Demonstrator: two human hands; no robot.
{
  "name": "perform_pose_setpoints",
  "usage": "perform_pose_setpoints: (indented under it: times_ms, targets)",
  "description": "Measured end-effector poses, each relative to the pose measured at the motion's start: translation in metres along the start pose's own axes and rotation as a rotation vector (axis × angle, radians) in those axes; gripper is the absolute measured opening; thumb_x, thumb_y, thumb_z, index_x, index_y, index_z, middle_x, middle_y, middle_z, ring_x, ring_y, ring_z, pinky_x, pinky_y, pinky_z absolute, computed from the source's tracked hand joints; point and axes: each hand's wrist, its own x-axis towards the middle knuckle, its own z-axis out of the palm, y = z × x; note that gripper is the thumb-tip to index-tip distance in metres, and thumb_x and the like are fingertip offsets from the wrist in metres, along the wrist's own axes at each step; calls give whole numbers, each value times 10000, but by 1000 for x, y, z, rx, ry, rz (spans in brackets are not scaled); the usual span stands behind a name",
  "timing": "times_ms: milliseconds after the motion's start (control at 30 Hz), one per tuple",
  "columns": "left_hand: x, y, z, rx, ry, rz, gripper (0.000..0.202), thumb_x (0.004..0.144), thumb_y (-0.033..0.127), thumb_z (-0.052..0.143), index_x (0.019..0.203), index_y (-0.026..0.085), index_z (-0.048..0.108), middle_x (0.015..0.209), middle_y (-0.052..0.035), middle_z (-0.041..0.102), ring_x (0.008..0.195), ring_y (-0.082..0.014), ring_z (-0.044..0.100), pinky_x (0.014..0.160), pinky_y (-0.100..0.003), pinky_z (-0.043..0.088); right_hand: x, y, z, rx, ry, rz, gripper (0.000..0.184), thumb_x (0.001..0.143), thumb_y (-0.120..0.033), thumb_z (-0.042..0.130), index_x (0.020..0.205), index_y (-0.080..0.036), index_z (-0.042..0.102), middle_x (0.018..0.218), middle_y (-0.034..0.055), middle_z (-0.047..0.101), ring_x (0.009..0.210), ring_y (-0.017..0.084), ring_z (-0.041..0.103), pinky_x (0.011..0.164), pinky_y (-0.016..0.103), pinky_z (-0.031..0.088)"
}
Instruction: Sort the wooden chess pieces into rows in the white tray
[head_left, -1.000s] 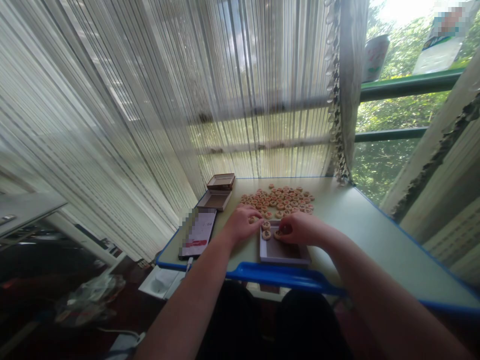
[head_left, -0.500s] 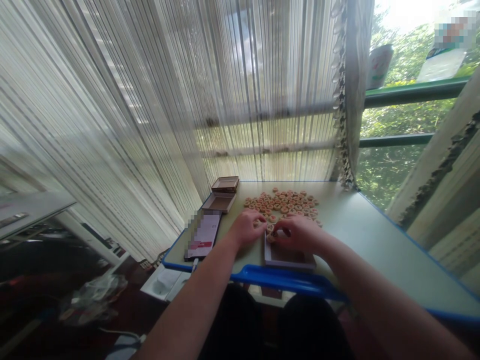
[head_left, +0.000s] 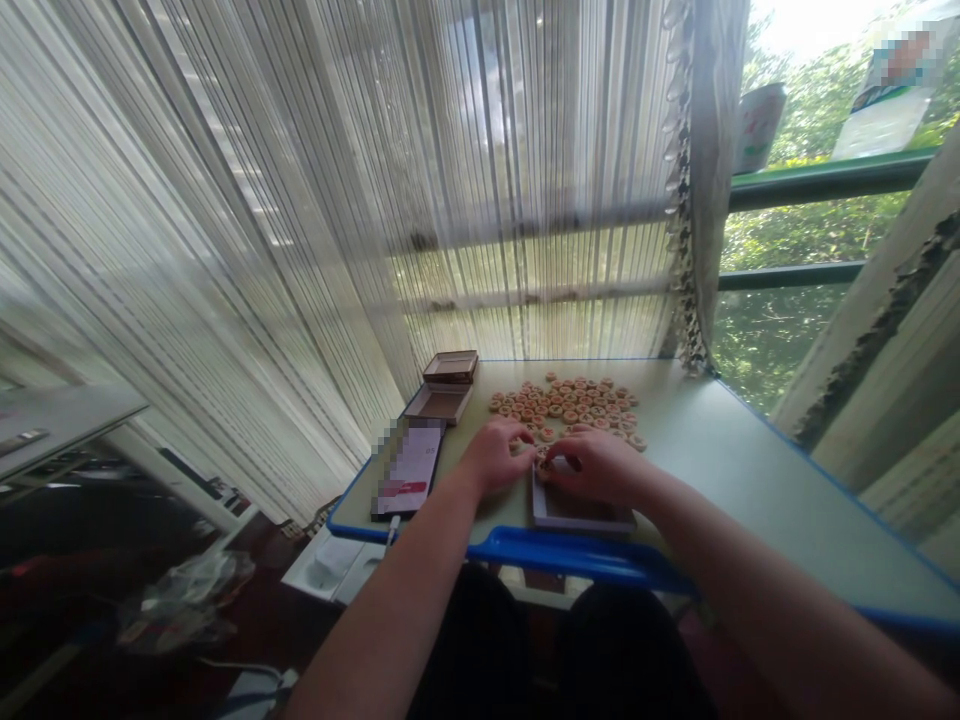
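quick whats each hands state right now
Left hand: curled at the wooden discs beside the tray; grip cannot be told.
Right hand: curled over the tray's far edge; grip cannot be told.

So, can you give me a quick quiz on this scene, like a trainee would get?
1. True or false: the phone lies left of the left hand.
2. Where is the right hand? A: at the far end of the tray; B: on the phone; C: off the table.
3. What lies spread on the table beyond the tray?
Key: 1 true; 2 A; 3 round wooden pieces.
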Motion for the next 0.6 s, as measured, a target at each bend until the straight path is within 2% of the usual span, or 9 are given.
perform_pose_setpoints:
  times_ms: [267,367,600]
  targets:
    - [1,2,-3,-29,-22,5,212,696,262,613,884,172,654,872,-43,654,875,-189,541,820,-311,422,0,0,0,0,11,-19,171,733,-335,566,799,-232,686,699,32,636,726,168,536,628,255,374]
    - [0,2,-3,-29,-29,-9,215,694,265,614,884,173,650,878,-47,653,877,-193,541,808,-311,426,0,1,0,-10,15,-27,180,745,-361,563,761,-222,678,691,35,634,717,166,536,611,252,363]
    - [-1,3,-2,-35,-30,-19,201,684,256,616,864,171,642,875,-49,647,882,-196,548,807,-303,432,0,4,1,23,13,16,182,711,-371,609,808,-233,676,680,15,625,664,144,524,578,233,342]
